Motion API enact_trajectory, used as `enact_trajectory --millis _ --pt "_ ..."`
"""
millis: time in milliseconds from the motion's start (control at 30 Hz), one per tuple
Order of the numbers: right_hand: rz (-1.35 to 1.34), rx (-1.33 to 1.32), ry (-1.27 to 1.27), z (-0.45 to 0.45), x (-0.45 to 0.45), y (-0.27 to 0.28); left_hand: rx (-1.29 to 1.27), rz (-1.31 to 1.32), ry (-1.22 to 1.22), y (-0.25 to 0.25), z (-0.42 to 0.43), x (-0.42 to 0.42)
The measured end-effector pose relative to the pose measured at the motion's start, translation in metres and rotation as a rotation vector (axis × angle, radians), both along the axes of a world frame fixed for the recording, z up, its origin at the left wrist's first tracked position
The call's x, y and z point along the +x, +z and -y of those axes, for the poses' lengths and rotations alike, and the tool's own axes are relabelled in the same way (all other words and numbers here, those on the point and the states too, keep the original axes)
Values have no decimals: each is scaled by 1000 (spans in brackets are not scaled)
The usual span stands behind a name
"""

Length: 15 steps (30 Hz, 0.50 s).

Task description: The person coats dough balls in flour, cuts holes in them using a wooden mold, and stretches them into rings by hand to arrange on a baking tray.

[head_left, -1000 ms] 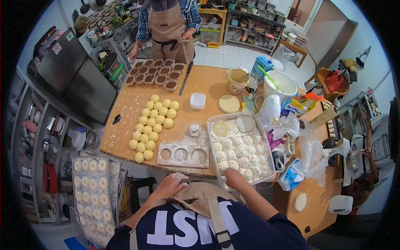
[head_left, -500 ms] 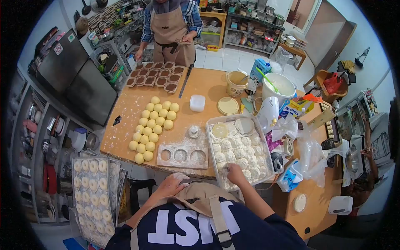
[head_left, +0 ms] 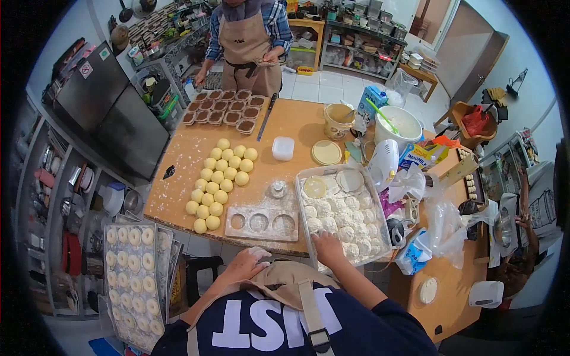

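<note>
My right hand (head_left: 328,248) reaches into the near left part of a clear tray (head_left: 301,204), its fingertips down on the flour. Flour-coated dough rounds (head_left: 346,219) fill much of that tray; a yellowish disc (head_left: 315,187) and a clear round lid (head_left: 350,180) lie at its far end. My left hand (head_left: 247,263) rests by my apron at the table's near edge, fingers stretched and tips white with flour, holding nothing. Beyond it lies a floured mould (head_left: 261,223) with three round holes. Smooth yellow dough balls (head_left: 217,177) sit in rows farther left.
A person (head_left: 249,44) in an apron stands across the table beside chocolate-brown filled cups (head_left: 220,107) and a long knife (head_left: 268,115). A tray of ring-shaped dough (head_left: 132,285) stands at lower left. A hand mixer (head_left: 383,161) and white bucket (head_left: 399,123) crowd the right.
My right hand has shifted slightly within the near left part of the tray, its fingers less bunched and lower on the flour. My left hand stays by the apron. The whole view has shifted slightly.
</note>
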State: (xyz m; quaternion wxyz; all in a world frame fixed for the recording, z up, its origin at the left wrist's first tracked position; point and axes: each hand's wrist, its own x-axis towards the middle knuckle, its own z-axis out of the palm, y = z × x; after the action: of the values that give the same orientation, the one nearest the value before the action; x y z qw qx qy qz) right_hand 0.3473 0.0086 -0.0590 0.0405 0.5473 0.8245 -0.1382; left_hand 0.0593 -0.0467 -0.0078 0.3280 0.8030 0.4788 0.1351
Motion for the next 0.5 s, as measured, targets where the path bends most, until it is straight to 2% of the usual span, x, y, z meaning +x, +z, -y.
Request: enact_trajectory --millis 133,333,433,500 --pt "169 -60 -36 -5 0 7 9 14 9 -2 1 -2" --pt "15 133 226 0 21 -1 14 21 12 -6 4 -6" --pt "14 -42 127 -5 17 -2 7 28 13 -9 5 -7" --pt "4 -6 24 -9 12 8 12 32 16 -9 5 -8"
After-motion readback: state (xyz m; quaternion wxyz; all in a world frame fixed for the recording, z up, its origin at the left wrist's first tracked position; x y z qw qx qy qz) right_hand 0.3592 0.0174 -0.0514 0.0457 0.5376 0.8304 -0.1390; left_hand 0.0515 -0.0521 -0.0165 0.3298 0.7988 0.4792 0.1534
